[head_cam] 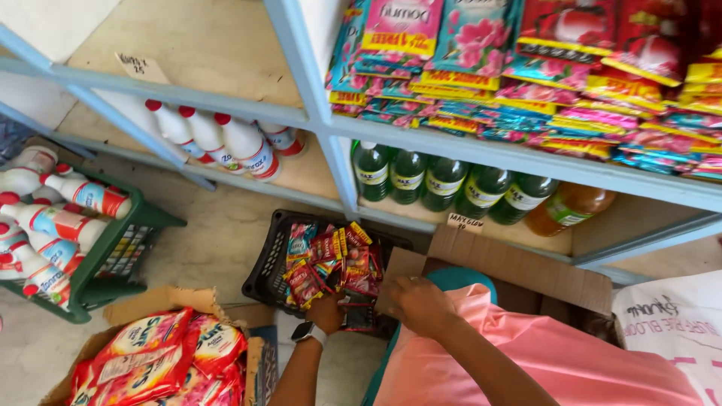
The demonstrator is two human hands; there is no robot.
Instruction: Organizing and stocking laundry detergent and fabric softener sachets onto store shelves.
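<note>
Green bottles (444, 183) stand in a row on the blue shelf (526, 159). White bottles with red caps (53, 225) lie in a green basket (124, 244).

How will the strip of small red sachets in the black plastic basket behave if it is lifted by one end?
The strip of small red sachets would probably hang floppy, since it looks like thin joined packets already lying bent over the black plastic basket. It likely feels light, each packet being flat. The glossy film may be slightly slippery, so the left hand beneath it might need a firm pinch.
</note>
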